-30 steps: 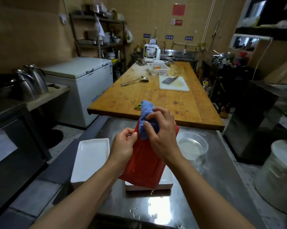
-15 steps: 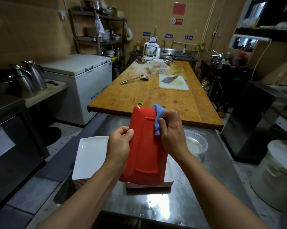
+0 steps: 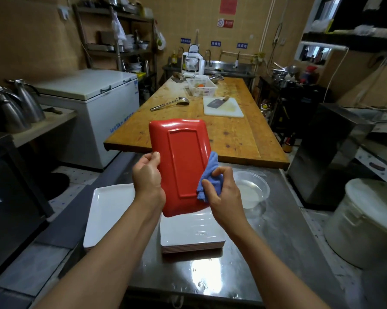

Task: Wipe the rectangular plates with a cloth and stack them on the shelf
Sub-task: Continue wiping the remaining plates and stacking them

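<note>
I hold a red rectangular plate [image 3: 181, 161] upright above the steel counter, its underside facing me. My left hand [image 3: 147, 177] grips its left edge. A bunched blue cloth [image 3: 210, 176] sits in my right hand [image 3: 221, 192], which presses it against the plate's lower right edge. Directly under the red plate lies a stack of white rectangular plates [image 3: 191, 236]. A second stack of white rectangular plates [image 3: 109, 210] rests to the left, at the counter's edge.
A clear plastic bowl [image 3: 252, 190] with some liquid stands on the wet steel counter [image 3: 210, 275] right of the plates. Beyond is a long wooden table [image 3: 232, 134] with ladle, basket, cutting board and cleaver. A white bucket [image 3: 366, 221] stands at right, a chest freezer [image 3: 94, 108] at left.
The plate has been raised and turned more upright. My right hand with the cloth has slid from the plate's top edge down its right side to the lower right edge.
</note>
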